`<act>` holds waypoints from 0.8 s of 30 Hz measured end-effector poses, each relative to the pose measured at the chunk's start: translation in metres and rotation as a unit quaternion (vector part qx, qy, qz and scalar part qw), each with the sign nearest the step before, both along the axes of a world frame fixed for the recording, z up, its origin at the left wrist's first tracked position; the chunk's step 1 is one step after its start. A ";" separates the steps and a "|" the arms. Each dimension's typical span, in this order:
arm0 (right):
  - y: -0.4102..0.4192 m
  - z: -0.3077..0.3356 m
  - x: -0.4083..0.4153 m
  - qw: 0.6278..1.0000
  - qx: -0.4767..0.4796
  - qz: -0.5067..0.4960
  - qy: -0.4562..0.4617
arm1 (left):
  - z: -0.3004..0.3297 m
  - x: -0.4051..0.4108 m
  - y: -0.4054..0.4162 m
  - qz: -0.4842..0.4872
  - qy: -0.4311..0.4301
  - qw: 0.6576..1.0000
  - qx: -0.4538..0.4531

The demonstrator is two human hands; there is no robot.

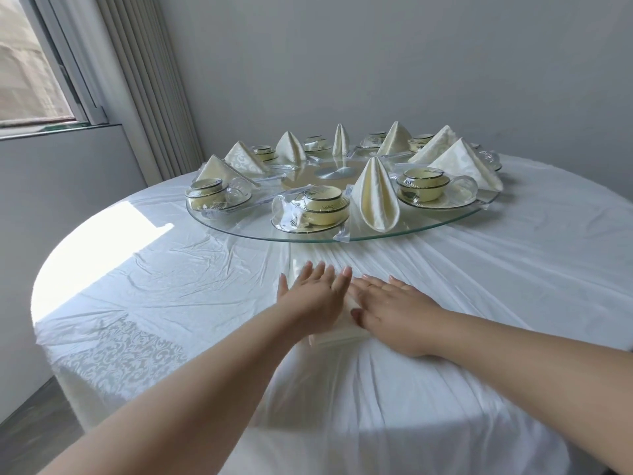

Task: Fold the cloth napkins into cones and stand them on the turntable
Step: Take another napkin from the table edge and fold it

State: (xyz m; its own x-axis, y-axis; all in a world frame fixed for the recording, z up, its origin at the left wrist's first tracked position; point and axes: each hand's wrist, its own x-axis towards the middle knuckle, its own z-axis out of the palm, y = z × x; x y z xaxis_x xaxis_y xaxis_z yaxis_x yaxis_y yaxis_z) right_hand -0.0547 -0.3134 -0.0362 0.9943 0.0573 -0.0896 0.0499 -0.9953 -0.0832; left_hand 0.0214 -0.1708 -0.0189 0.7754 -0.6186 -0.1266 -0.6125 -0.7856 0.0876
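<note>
Hands (349,303) flat on napkin (337,332), white tablecloth (479,269)

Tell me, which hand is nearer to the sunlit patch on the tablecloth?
Left. The left hand lies flat on the napkin, on the side toward the sunlit patch. The right hand lies beside it, farther from the patch.

Head view looks forward and down, close over the table (513,269).
</note>
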 end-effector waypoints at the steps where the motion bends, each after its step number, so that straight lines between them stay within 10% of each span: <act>1: 0.000 0.000 0.000 1.000 -0.008 0.000 0.006 | -0.010 0.004 0.002 0.020 -0.009 1.000 -0.011; 19: 0.005 0.037 -0.022 0.993 -0.110 -0.032 0.018 | -0.018 0.023 0.011 0.137 0.001 0.989 -0.051; 24: 0.032 0.027 -0.020 0.998 -0.015 0.064 -0.018 | -0.019 0.021 0.012 0.136 -0.009 0.989 -0.063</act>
State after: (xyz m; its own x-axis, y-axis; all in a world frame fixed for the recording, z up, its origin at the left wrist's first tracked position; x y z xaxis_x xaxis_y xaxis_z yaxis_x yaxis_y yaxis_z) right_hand -0.0752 -0.2815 -0.0096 0.9816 0.1817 -0.0580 0.1789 -0.9826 -0.0497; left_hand 0.0424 -0.1585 -0.0377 0.9169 -0.3965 -0.0462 -0.3821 -0.9053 0.1854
